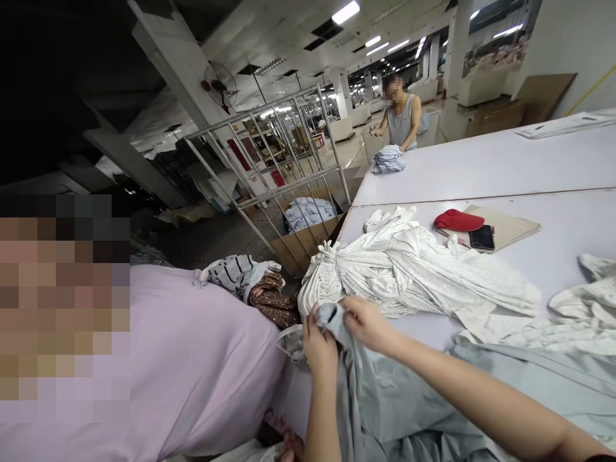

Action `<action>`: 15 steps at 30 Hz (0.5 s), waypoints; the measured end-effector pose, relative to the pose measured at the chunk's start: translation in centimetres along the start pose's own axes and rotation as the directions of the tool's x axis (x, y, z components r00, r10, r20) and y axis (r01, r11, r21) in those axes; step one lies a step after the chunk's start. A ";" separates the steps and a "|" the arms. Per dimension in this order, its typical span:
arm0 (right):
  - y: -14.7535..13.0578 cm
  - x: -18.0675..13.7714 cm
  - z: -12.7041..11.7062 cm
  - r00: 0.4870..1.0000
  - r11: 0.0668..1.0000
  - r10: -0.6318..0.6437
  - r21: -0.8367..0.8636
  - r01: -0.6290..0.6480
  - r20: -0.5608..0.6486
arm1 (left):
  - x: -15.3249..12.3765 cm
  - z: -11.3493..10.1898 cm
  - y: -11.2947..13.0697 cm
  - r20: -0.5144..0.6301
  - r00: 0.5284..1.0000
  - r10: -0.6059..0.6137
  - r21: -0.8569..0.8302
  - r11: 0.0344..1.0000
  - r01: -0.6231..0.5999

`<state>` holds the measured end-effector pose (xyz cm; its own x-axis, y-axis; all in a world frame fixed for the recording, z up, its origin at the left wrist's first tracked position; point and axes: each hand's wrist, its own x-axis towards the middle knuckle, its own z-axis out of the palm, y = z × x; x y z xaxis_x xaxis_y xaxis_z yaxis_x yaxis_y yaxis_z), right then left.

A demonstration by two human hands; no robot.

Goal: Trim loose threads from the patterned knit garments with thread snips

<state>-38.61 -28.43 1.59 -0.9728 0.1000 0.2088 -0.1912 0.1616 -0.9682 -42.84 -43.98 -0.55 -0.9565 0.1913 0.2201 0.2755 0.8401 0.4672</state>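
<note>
A grey-blue garment (385, 385) spreads over the near side of the white table. One gathered end of it is raised between my two hands. My left hand (318, 343) grips this end from the left, thumb and fingers closed on the cloth. From the right, my right hand (368, 324) pinches the same end close by. A small dark opening or patch shows in the cloth between them; I cannot tell which. Just beyond my hands lies a tied bundle of white patterned fabric (385, 263). A clear plastic item (291, 342) is beside my left hand.
A person in a lavender shirt (206, 359) is close on my left. Across the table (481, 167), another person (402, 119) handles a light-blue cloth stack (389, 159). A red cap (458, 220) and phone (482, 237) lie right. A metal rack (274, 192) stands beyond.
</note>
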 end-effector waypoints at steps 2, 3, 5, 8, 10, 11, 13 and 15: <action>0.8 0.4 -2.7 0.998 0.995 0.061 0.078 -0.059 -0.028 | -0.1 -0.3 -0.1 0.036 0.999 -0.027 -0.008 1.000 0.027; 1.1 0.5 -4.1 0.995 0.989 0.092 0.116 -0.087 -0.043 | 0.0 -0.6 -0.2 0.065 0.997 -0.039 -0.010 0.999 0.040; 1.4 0.8 -6.5 0.987 0.976 0.144 0.177 -0.129 -0.075 | 0.3 -1.1 -0.8 0.135 0.989 -0.053 -0.016 0.998 0.055; 0.8 1.2 -9.1 0.976 0.960 0.180 0.238 -0.147 -0.125 | 0.8 -1.2 -1.7 0.251 0.967 -0.046 -0.068 0.996 0.066; 0.0 1.7 -10.6 0.969 0.953 0.182 0.271 -0.132 -0.168 | 0.9 -1.1 -2.4 0.318 0.947 -0.036 -0.118 0.990 0.077; -0.5 2.0 -11.4 0.965 0.950 0.181 0.286 -0.122 -0.190 | 1.0 -1.1 -2.7 0.336 0.941 -0.032 -0.141 0.986 0.084; -1.5 2.5 -13.1 0.958 0.943 0.181 0.314 -0.105 -0.223 | 0.9 -1.2 -3.1 0.317 0.948 -0.039 -0.179 0.979 0.100; -2.4 2.9 -14.6 0.955 0.935 0.182 0.343 -0.093 -0.236 | 0.6 -1.4 -3.3 0.242 0.969 -0.055 -0.223 0.968 0.111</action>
<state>-39.03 -14.23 6.52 -0.9326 0.3565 0.0559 -0.1328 -0.1951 -0.9718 -44.15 -47.33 -0.75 -0.9650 0.2615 -0.0199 0.1818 0.7217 0.6679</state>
